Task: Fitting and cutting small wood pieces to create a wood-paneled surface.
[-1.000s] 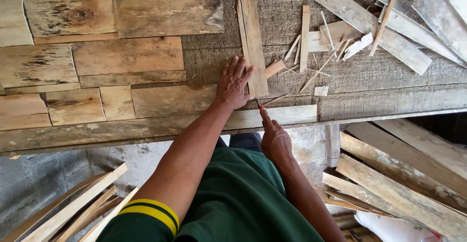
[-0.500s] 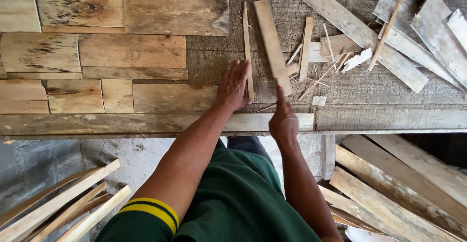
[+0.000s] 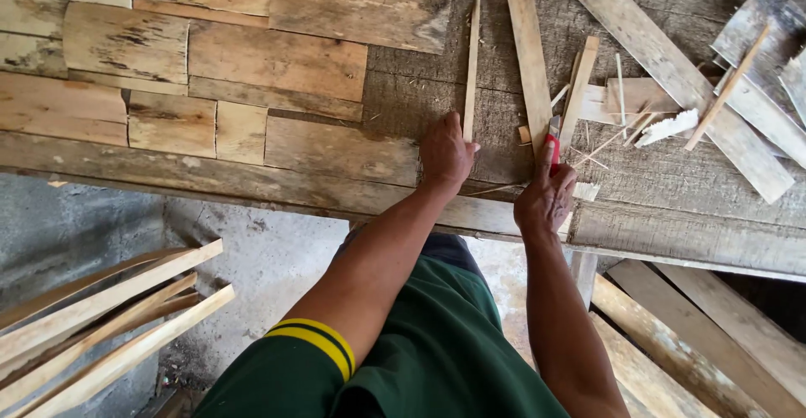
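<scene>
Head view: thin, pale wood strip [image 3: 472,70], split off.

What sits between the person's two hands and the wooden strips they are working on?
Nothing visible. The left hand presses directly on the thin strip, and the right hand holds a red-handled cutter against the wider slat, with only loose splinters lying off to the right.

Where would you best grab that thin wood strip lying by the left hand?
Probably at its near end, coming from the person's side. The thin strip lies flat, running straight away across the bench, and its near end sits right by the left hand. It is narrow, so fingertips could pinch its two long edges. The right hand holds a red tool.
</scene>
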